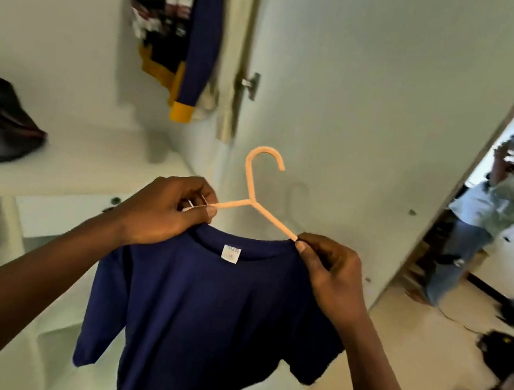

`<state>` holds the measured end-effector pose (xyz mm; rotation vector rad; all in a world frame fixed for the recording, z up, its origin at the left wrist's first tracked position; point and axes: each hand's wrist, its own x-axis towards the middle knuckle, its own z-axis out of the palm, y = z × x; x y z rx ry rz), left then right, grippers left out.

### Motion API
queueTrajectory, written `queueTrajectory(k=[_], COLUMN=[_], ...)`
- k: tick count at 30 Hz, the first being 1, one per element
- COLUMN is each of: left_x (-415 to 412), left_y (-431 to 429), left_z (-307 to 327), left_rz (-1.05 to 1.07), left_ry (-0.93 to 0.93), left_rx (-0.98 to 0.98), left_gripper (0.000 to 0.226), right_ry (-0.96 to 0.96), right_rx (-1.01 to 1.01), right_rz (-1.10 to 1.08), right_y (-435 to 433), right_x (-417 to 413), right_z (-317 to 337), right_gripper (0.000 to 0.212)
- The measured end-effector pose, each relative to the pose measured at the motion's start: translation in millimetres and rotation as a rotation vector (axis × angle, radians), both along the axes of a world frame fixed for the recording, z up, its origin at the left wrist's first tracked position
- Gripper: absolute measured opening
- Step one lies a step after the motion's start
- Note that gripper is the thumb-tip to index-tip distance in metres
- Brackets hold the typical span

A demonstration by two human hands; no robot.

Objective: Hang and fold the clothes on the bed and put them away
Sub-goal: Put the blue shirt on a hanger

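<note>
Head view: I am pinching the peach hanger (251, 190) with the left hand (164, 210) and the right hand (328, 271) at the navy T-shirt (203, 305) collar. Its arms are spanning hand to hand, hook pointing up, shirt hanging below.

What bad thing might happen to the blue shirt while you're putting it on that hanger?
1. The arms of the hanger still show above the collar, so the blue T-shirt may not be seated yet. If the left hand or right hand lets go, it could slide off and drop.
2. Both hands pinch right at the neckline, so tugging the collar over the hanger might stretch it.
</note>
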<state>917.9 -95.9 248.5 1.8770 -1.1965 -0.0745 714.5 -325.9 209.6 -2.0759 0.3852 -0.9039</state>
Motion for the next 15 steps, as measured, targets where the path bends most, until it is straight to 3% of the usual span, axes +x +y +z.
queueTrajectory(k=[10,15], left_x=[147,204], left_y=[117,155], left_z=[66,128], left_rz=[0.080,0.215], left_ry=[-0.043,-0.099], left_rx=[-0.125,-0.194], left_gripper=[0.013,0.015], right_ry=[-0.163,-0.220], right_rx=[-0.056,-0.221], right_rz=[0.171,0.188], right_y=[104,127], right_x=[190,266], right_z=[80,133], right_gripper=[0.017,0.021])
